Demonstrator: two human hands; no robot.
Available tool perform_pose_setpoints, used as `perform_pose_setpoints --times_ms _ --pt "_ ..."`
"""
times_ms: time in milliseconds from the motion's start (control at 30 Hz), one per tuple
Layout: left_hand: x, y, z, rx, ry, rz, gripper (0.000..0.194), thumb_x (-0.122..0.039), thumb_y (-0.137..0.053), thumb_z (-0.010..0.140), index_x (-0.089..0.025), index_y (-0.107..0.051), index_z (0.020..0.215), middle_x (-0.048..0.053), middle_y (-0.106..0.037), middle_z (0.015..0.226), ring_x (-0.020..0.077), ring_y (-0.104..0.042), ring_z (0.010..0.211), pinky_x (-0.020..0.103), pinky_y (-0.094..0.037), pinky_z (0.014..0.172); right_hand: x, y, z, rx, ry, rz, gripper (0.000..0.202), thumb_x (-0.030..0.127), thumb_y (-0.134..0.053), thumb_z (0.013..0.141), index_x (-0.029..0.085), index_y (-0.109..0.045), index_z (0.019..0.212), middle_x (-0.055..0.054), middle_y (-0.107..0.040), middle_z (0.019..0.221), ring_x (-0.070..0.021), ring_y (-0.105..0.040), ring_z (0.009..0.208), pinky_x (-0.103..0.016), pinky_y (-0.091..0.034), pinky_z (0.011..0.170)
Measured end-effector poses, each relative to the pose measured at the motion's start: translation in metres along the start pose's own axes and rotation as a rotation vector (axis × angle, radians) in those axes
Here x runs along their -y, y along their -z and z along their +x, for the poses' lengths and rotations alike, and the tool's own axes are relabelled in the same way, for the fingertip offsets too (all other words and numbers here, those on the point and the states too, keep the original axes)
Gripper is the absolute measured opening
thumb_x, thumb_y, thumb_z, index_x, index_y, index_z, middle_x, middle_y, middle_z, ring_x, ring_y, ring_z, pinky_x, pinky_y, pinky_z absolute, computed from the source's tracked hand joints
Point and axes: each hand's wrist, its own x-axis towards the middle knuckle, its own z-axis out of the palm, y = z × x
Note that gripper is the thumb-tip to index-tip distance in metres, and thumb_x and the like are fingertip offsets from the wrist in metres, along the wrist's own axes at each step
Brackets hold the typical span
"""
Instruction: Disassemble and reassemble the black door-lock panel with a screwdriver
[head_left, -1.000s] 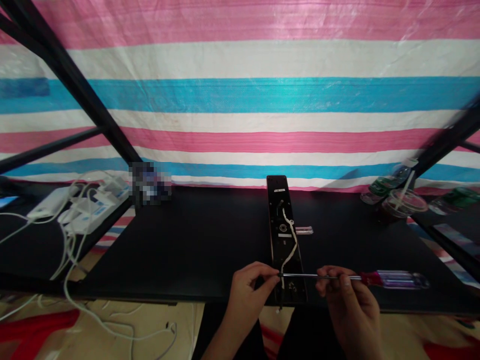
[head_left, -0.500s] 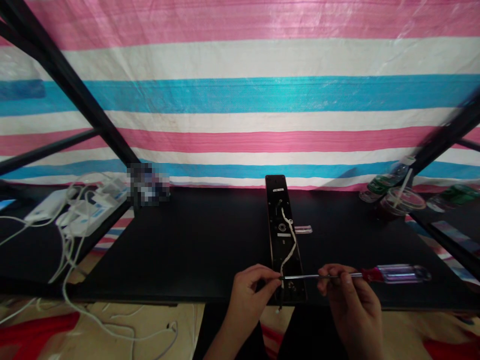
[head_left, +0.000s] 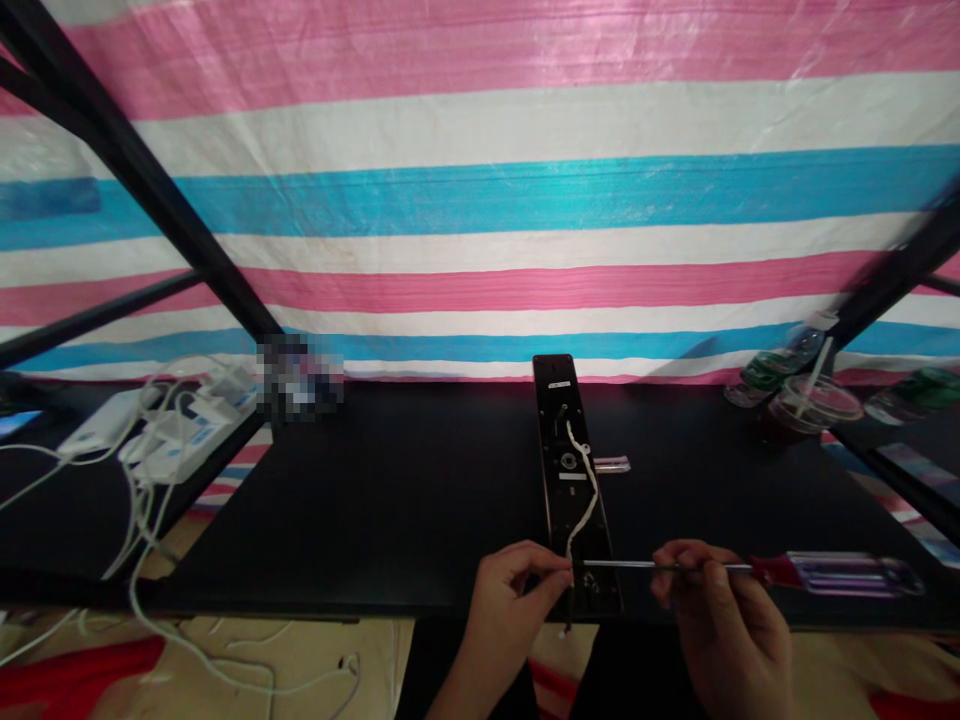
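Carefully, two bare hands work with one screwdriver (head_left: pixel 776 571) above the near end of one long, dark panel (head_left: pixel 566 510) on a black table (head_left: pixel 420 490). The right hand (head_left: pixel 727 610) grasps the metal shaft between thumb and fingers, close to the red collar; the clear, purple-tinted handle extends to the right. The tool's long axis runs left to right, nearly level with the table's near edge, its tip pointing left, just beside the left hand (head_left: pixel 517 595). There, thumb and forefinger come together over the panel; whether they pinch the cable or some small piece cannot be told.

The panel lies lengthwise away from the person, its far end slanting slightly left. One whitish cable (head_left: pixel 596 487) winds along it, and one small clear strip (head_left: pixel 615 465) sticks out at its right side. Two white labels, an upper one (head_left: pixel 559 385) and a lower one (head_left: pixel 572 477), are too small to read.

At right are one clear cup (head_left: pixel 810 410) with one straw (head_left: pixel 816 375) and two green-labeled bottles, one behind the cup (head_left: pixel 765 370) and one farther right (head_left: pixel 915 393), their brands illegible. At left, tangled white cords surround a white power strip (head_left: pixel 180 440) with unreadable blue markings.
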Motion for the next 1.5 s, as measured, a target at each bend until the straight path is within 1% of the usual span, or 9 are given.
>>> perform_pose_setpoints --times_ms 167,400,567,867,1067,1267,1400,1433,1500 --pt "-0.001 0.000 0.001 -0.006 0.021 0.010 0.006 -0.020 -0.075 0.070 -0.019 -0.080 0.072 0.005 -0.074 0.074 0.0162 -0.067 0.070 0.024 -0.048 0.064 -0.001 0.004 0.000 0.044 -0.031 0.012 0.021 0.040 -0.075 0.086 0.020 -0.074 0.081 -0.006 -0.069 0.085 -0.0133 -0.066 0.062 -0.024 -0.057 0.055" --pt "0.000 0.000 0.000 0.010 0.039 -0.017 0.006 -0.022 -0.076 0.070 -0.018 -0.080 0.072 0.006 -0.074 0.074 0.0162 -0.066 0.070 0.023 -0.047 0.065 -0.004 0.003 0.000 0.027 -0.047 0.064 0.019 0.039 -0.073 0.088 0.020 -0.073 0.082 -0.005 -0.068 0.086 -0.0126 -0.066 0.064 -0.022 -0.056 0.055" --pt "0.003 0.002 -0.001 0.026 0.050 -0.018 0.007 -0.021 -0.076 0.069 -0.018 -0.081 0.074 0.006 -0.074 0.076 0.0166 -0.066 0.071 0.024 -0.047 0.065 0.000 0.001 0.000 0.072 -0.005 0.024 0.020 0.038 -0.071 0.090 0.020 -0.073 0.082 -0.005 -0.069 0.084 -0.0130 -0.067 0.060 -0.023 -0.057 0.054" --pt "-0.015 0.011 -0.011 0.156 0.007 0.117 0.006 -0.017 -0.076 0.070 -0.020 -0.081 0.068 0.007 -0.074 0.073 0.0162 -0.066 0.068 0.024 -0.047 0.064 0.021 0.011 0.003 0.410 0.074 -0.094 0.017 0.032 -0.059 0.098 0.022 -0.071 0.090 -0.007 -0.068 0.084 -0.0156 -0.066 0.062 -0.028 -0.056 0.057" --pt "-0.018 0.018 -0.015 0.099 0.009 -0.051 0.005 -0.023 -0.082 0.067 -0.019 -0.079 0.065 0.006 -0.072 0.071 0.0137 -0.063 0.063 0.021 -0.045 0.059 0.026 0.002 -0.012 0.371 0.138 -0.023 0.019 0.034 -0.053 0.101 0.025 -0.069 0.096 -0.005 -0.065 0.086 -0.0143 -0.064 0.063 -0.026 -0.052 0.057" --pt "-0.030 0.030 -0.014 0.183 0.020 -0.080 0.012 -0.022 -0.084 0.068 -0.018 -0.075 0.061 0.004 -0.070 0.069 0.0122 -0.061 0.061 0.021 -0.046 0.059 0.026 0.004 -0.013 0.502 0.114 0.036 0.020 0.032 -0.050 0.102 0.025 -0.069 0.100 -0.007 -0.066 0.089 -0.0160 -0.065 0.065 -0.030 -0.053 0.058" --pt "-0.027 0.032 -0.009 0.223 0.001 0.009 0.009 -0.025 -0.080 0.072 -0.018 -0.078 0.066 0.005 -0.072 0.072 0.0144 -0.065 0.066 0.022 -0.049 0.061 0.026 -0.007 -0.004 0.500 0.116 0.031 0.023 0.029 -0.046 0.104 0.024 -0.068 0.099 -0.006 -0.067 0.088 -0.0149 -0.065 0.064 -0.029 -0.054 0.058" --pt "-0.023 0.032 -0.004 0.223 -0.006 0.026 0.007 -0.026 -0.080 0.073 -0.019 -0.080 0.073 0.006 -0.074 0.075 0.0158 -0.067 0.069 0.024 -0.051 0.064 0.025 -0.011 0.000 0.486 0.138 0.006 0.022 0.028 -0.047 0.104 0.023 -0.068 0.099 -0.006 -0.067 0.089 -0.0150 -0.066 0.064 -0.028 -0.054 0.058" --pt "-0.012 0.033 0.009 0.199 -0.019 0.039 0.025 -0.030 -0.078 0.075 -0.021 -0.080 0.099 0.007 -0.078 0.088 0.0195 -0.072 0.082 0.029 -0.056 0.077 0.022 -0.022 0.011 0.422 0.224 -0.056 0.021 0.026 -0.048 0.103 0.023 -0.068 0.097 -0.005 -0.068 0.087 -0.0159 -0.067 0.068 -0.028 -0.054 0.059"
